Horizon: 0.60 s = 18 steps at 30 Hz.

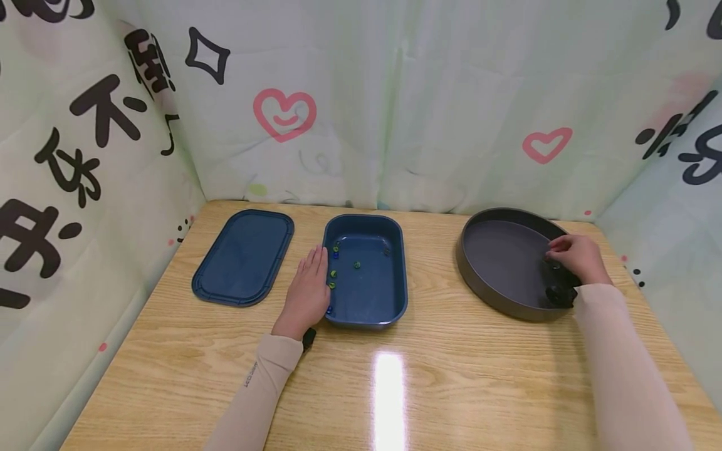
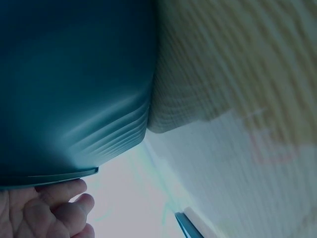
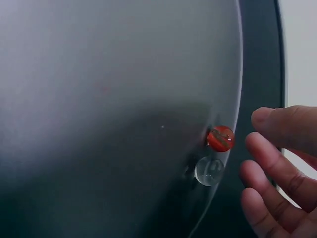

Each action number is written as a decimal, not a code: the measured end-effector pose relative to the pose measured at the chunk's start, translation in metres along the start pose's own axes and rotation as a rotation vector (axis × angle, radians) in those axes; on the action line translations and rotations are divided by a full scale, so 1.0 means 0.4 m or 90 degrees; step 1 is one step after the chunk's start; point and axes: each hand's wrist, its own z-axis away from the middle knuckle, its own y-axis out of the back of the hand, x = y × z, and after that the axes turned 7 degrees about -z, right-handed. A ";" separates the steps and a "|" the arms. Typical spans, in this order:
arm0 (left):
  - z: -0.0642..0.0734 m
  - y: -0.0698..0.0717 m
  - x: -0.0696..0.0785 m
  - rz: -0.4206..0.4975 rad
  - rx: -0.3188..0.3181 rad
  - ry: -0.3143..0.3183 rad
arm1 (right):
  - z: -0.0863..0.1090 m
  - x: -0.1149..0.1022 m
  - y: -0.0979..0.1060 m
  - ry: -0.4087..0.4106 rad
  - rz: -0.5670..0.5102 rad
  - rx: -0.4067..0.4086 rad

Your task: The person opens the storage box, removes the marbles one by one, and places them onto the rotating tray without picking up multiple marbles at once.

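My left hand [image 1: 308,289] lies with straight fingers along the left side of a blue rectangular container [image 1: 366,307]. In the left wrist view its fingertips touch the container's rim [image 2: 49,179]. Several small green and blue marbles sit inside, mostly near the left wall. My right hand [image 1: 583,257] reaches over the right rim of a round dark pan [image 1: 502,257]. The right wrist view shows its thumb and fingers [image 3: 270,153] apart, with nothing between them. Beside those fingertips, a red marble [image 3: 221,138] and a clear marble [image 3: 209,171] rest by the pan's wall.
A flat blue lid [image 1: 244,257] lies left of the container on the wooden table [image 1: 451,376]. Printed curtains [image 1: 361,125] stand behind the table and along both sides. The pan's raised rim borders the right hand.
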 end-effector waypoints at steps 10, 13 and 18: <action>0.002 0.005 0.001 0.004 0.002 -0.002 | -0.017 0.004 -0.002 0.018 0.067 -0.029; 0.002 0.005 0.000 0.002 0.003 -0.003 | -0.020 0.006 -0.005 0.012 0.079 -0.042; 0.002 0.005 0.001 0.003 0.000 -0.003 | -0.023 0.013 -0.015 0.002 0.093 -0.053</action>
